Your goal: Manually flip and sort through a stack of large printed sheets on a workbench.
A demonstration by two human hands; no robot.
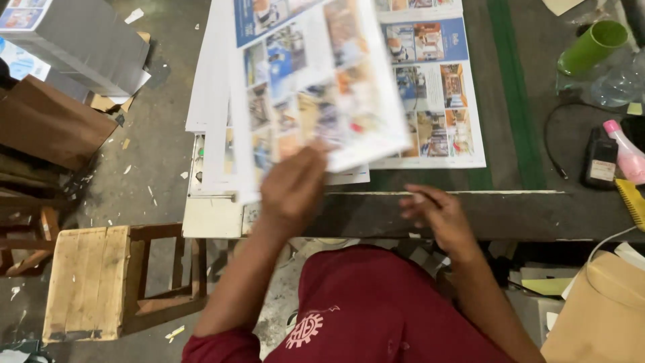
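- Head view: left hand [292, 191] is pinching the near edge of a printed sheet [316, 87], fingers closed on it, holding it lifted and blurred above the stack of sheets [430, 81] on the dark worktable [510, 215].
- Right hand [437, 215] is hovering half open over the table edge, gripping nothing, near the stack.
- Green cup [591, 46] and pink bottle [628, 154] are sitting far right, away from the paper.
- Wooden stool [87, 282] is standing on the floor at left.

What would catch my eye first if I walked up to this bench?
The big printed sheet, blurred and lifted over the table by the left hand. Under it, a flat stack of printed sheets; the right hand hovers empty at the table edge. A green cup lies top right.
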